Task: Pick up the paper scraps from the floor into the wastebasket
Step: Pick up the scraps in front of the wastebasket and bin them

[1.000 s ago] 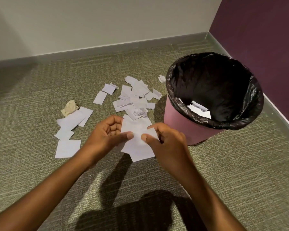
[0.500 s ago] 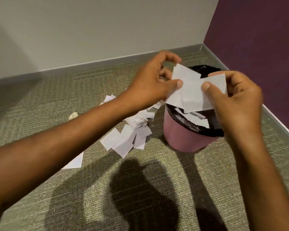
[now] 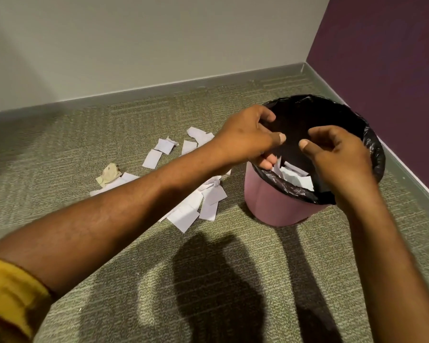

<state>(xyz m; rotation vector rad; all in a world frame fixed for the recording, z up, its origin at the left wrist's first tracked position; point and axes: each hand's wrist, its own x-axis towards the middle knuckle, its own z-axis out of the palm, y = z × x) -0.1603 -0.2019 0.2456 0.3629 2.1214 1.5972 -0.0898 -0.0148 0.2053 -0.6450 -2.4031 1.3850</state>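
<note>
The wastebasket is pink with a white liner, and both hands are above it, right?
Not quite. The head view shows the liner is black, not white. The wastebasket is pink, and the left hand and right hand are both above it.

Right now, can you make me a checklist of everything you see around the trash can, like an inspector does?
Surface: green carpet, with shadows on the near part.
Job's things: pink wastebasket with a black bag, upright near the corner; white scraps inside; many floor scraps lying to its left.
Clutter: one crumpled tan wad beside the floor scraps.
Grippers: left hand and right hand over the wastebasket's mouth, fingers loose, holding nothing that I can see.
Cables: nothing seen.
Surroundings: grey wall, purple wall, baseboard, yellow sleeve on the left arm.
</note>
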